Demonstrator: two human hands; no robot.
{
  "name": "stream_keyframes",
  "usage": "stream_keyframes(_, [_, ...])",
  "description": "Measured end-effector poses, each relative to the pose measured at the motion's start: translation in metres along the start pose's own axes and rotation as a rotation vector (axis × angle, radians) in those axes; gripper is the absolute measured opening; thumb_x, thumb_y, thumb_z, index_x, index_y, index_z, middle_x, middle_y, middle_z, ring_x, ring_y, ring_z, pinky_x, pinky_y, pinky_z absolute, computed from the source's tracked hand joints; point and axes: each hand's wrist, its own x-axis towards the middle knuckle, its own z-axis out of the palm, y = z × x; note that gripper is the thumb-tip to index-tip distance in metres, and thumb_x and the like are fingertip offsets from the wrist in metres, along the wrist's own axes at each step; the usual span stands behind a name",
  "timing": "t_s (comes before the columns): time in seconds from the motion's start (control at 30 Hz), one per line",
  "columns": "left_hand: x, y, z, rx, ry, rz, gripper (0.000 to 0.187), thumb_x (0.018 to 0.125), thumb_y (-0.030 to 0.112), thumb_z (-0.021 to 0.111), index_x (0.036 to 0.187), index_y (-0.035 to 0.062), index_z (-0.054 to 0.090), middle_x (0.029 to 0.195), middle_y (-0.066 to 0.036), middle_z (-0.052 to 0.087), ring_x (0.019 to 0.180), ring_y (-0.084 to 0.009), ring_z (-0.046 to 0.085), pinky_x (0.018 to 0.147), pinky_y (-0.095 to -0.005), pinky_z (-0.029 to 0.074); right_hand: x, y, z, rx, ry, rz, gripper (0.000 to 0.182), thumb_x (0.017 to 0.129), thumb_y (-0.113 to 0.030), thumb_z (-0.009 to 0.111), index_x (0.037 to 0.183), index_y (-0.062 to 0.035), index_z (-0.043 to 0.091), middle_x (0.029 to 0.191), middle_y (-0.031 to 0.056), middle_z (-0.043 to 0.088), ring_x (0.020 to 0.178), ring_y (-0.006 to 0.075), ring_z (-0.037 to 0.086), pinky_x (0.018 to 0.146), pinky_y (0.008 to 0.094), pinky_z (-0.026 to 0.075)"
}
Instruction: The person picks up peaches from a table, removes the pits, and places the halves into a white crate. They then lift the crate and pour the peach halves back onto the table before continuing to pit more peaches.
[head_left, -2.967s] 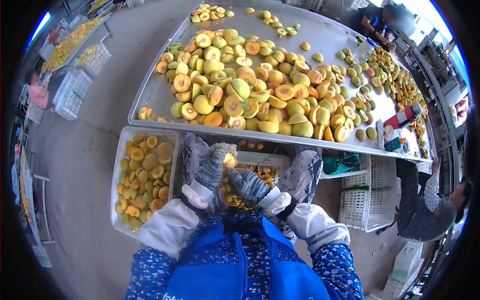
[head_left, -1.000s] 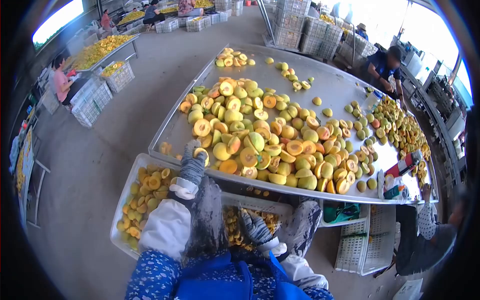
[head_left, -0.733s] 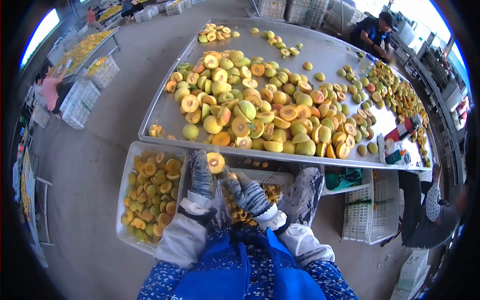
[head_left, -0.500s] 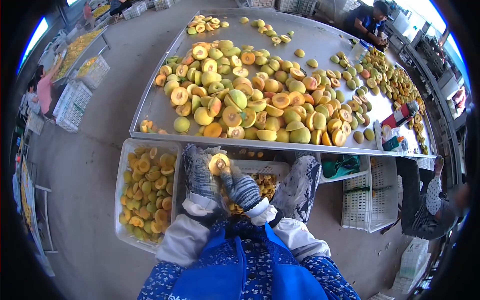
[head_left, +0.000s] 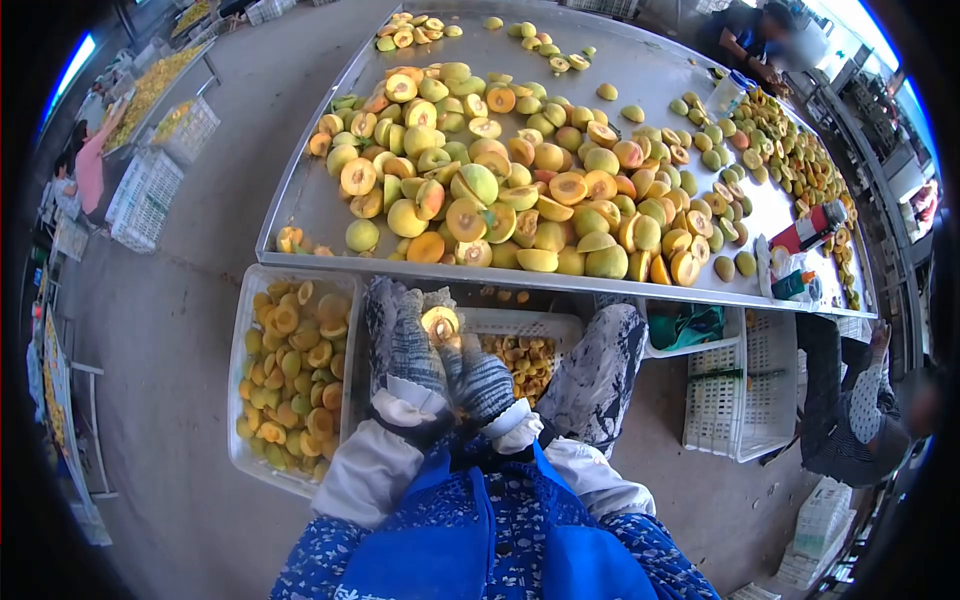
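My left hand [head_left: 417, 345], in a grey striped knit glove, grips a halved yellow peach [head_left: 440, 323] with its cut face and brown centre turned up. Close against the fruit's lower edge is my right hand [head_left: 482, 382], gloved the same way, with its fingers curled. Whatever it may hold is hidden. Both hands are over my lap, just below the near edge of the metal table [head_left: 600, 285]. Beneath and beside the right hand, a white crate [head_left: 560, 325] contains small orange-brown pieces [head_left: 525, 360].
A white crate [head_left: 240, 400] full of peach halves stands at my left. Many peach halves [head_left: 480, 190] are heaped on the table, near a red container [head_left: 805, 228] and a green bottle [head_left: 790, 286]. A person [head_left: 745, 40] works at the far right corner; another sits at right.
The view has shifted slightly. My right hand has turned and drawn a little left and closer to the left hand. The peach half stays in my left hand.
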Motion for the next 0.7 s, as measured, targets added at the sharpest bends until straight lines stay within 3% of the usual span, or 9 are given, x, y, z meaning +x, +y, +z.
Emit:
stream_keyframes(0.13, [-0.014, 0.016, 0.012, -0.320, -0.110, -0.202, 0.031, 0.093, 0.024, 0.043, 0.116, 0.0037, 0.044, 0.103, -0.006, 0.051, 0.090, -0.0142, 0.053, 0.079, -0.0270, 0.047, 0.002, -0.008, -0.015, 0.058, -0.024, 0.035, 0.031, 0.090, -0.030, 0.045, 0.106, -0.0044, 0.051, 0.061, 0.0219, 0.056, 0.056, 0.0405, 0.056, 0.048, 0.0488, 0.041])
stream_keyframes(0.2, [-0.012, 0.015, 0.014, 0.295, -0.040, 0.027, 0.032, 0.093, 0.021, 0.041, 0.119, 0.0019, 0.040, 0.104, -0.007, 0.050, 0.091, -0.0141, 0.052, 0.081, -0.0273, 0.046, 0.004, -0.011, -0.021, 0.115, -0.043, 0.081, 0.029, 0.090, -0.029, 0.044, 0.103, -0.0042, 0.052, 0.064, 0.0230, 0.057, 0.058, 0.0412, 0.055, 0.049, 0.0490, 0.040])
stream_keyframes(0.23, [-0.013, 0.012, 0.015, 0.295, -0.040, 0.025, 0.032, 0.093, 0.021, 0.041, 0.119, 0.0019, 0.040, 0.104, -0.007, 0.050, 0.091, -0.0141, 0.052, 0.081, -0.0273, 0.046, 0.004, -0.009, -0.022, 0.213, -0.027, 0.033, 0.027, 0.090, -0.027, 0.044, 0.100, -0.0035, 0.052, 0.067, 0.0242, 0.056, 0.061, 0.0419, 0.055, 0.050, 0.0488, 0.040])
stream_keyframes(0.3, [-0.016, 0.005, 0.017, -0.046, 0.087, -0.027, 0.034, 0.094, 0.021, 0.041, 0.121, 0.0010, 0.038, 0.103, -0.007, 0.051, 0.092, -0.0141, 0.051, 0.081, -0.0260, 0.045, 0.006, -0.004, -0.026, 0.307, -0.018, -0.017, 0.026, 0.090, -0.026, 0.044, 0.098, -0.0028, 0.052, 0.069, 0.0255, 0.056, 0.064, 0.0426, 0.055, 0.051, 0.0486, 0.040])
stream_keyframes(0.43, [-0.014, 0.018, 0.015, 0.014, 0.005, -0.094, 0.035, 0.094, 0.021, 0.040, 0.122, -0.0002, 0.039, 0.106, -0.009, 0.051, 0.095, -0.0153, 0.051, 0.085, -0.0268, 0.043, 0.009, 0.002, -0.028, 0.333, -0.147, -0.034, 0.026, 0.090, -0.021, 0.043, 0.099, 0.0019, 0.051, 0.074, 0.0272, 0.057, 0.071, 0.0440, 0.055, 0.059, 0.0469, 0.042])
stream_keyframes(0.57, [0.001, -0.001, 0.004, 0.409, 0.073, 0.007, 0.036, 0.094, 0.023, 0.041, 0.120, -0.0029, 0.043, 0.109, -0.010, 0.052, 0.100, -0.0181, 0.050, 0.091, -0.0287, 0.038, 0.011, 0.006, -0.027, 0.315, -0.127, -0.147, 0.025, 0.090, -0.019, 0.043, 0.101, 0.0029, 0.050, 0.074, 0.0270, 0.056, 0.071, 0.0451, 0.054, 0.060, 0.0471, 0.043])
stream_keyframes(0.63, [0.019, -0.031, -0.008, 0.982, 0.088, 0.202, 0.046, 0.094, 0.027, 0.037, 0.125, -0.0081, 0.036, 0.129, -0.022, 0.041, 0.123, -0.0269, 0.037, 0.104, -0.0334, 0.025, 0.009, 0.008, -0.022, 0.416, -0.100, -0.174, 0.026, 0.089, -0.022, 0.046, 0.099, 0.0012, 0.050, 0.072, 0.0263, 0.057, 0.069, 0.0440, 0.055, 0.058, 0.0480, 0.043])
stream_keyframes(0.67, [0.020, -0.030, -0.009, 0.981, 0.090, 0.203, 0.046, 0.094, 0.027, 0.037, 0.125, -0.0081, 0.036, 0.129, -0.022, 0.041, 0.123, -0.0269, 0.037, 0.104, -0.0334, 0.025, 0.010, 0.008, -0.024, 0.416, -0.102, -0.177, 0.026, 0.089, -0.022, 0.046, 0.099, 0.0012, 0.050, 0.072, 0.0263, 0.057, 0.069, 0.0440, 0.055, 0.058, 0.0480, 0.043])
stream_keyframes(0.7, [0.021, -0.028, -0.010, 0.912, 0.044, 0.087, 0.040, 0.093, 0.025, 0.040, 0.118, -0.0066, 0.039, 0.120, -0.020, 0.045, 0.110, -0.0246, 0.041, 0.094, -0.0322, 0.030, 0.010, 0.008, -0.028, 0.240, -0.171, -0.126, 0.028, 0.089, -0.026, 0.045, 0.098, 0.0000, 0.050, 0.070, 0.0255, 0.057, 0.067, 0.0434, 0.056, 0.057, 0.0484, 0.043])
